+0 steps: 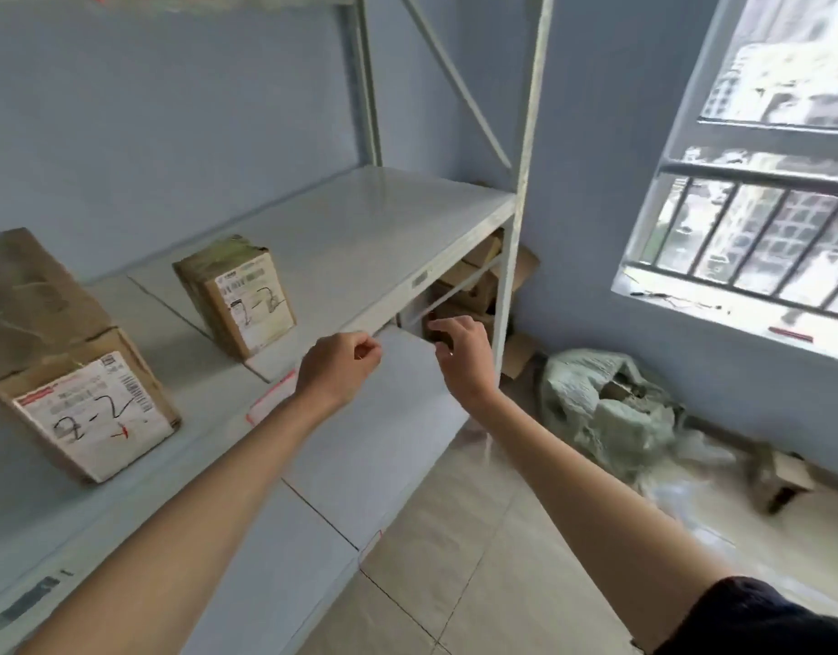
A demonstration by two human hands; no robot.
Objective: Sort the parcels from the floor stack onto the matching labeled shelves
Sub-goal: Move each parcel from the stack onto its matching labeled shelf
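Two brown parcels with "2-2" handwritten on their white labels stand on the pale metal shelf: one at the near left, one further back. Both my hands hang in front of the shelf's front edge. My left hand is loosely curled with nothing in it. My right hand has bent fingers right in front of a brown parcel on the lower level; whether it touches that parcel is unclear.
A larger brown box rests on the near-left parcel. More cardboard boxes fill the lower level by the upright post. A crumpled pale plastic sack and a small carton lie on the tiled floor under the barred window.
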